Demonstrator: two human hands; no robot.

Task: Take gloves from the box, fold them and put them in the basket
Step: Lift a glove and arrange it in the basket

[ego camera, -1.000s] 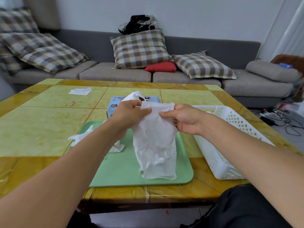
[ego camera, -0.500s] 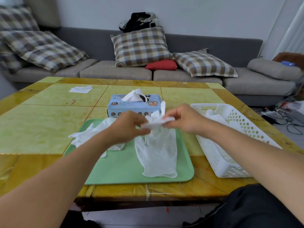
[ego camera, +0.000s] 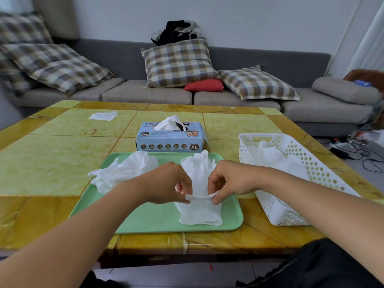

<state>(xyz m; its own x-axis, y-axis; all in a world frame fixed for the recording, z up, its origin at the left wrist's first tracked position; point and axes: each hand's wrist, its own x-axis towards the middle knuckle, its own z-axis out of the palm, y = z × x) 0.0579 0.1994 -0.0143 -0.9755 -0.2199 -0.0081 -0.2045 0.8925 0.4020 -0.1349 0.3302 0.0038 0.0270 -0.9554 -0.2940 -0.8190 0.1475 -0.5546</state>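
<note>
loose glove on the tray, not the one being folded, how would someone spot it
Find the green tray in front of the blue glove box. The loose glove lies crumpled at its far left corner, spilling onto the table. Unlike the flat glove beside it, neither hand touches it.

Thin white glove (ego camera: 198,213) flat on green tray; blue box (ego camera: 169,140) behind; white basket (ego camera: 324,169) right, gloves inside.

Beyond my fingertips the yellow-green tiled table (ego camera: 62,163) runs to a grey sofa (ego camera: 259,63) against a pale wall (ego camera: 249,21). Plaid cushions (ego camera: 178,63) lean along it, a red pillow (ego camera: 204,85) tucked between two. Far off to my fingers' right, cables (ego camera: 357,150) lie tangled on the floor.
</note>
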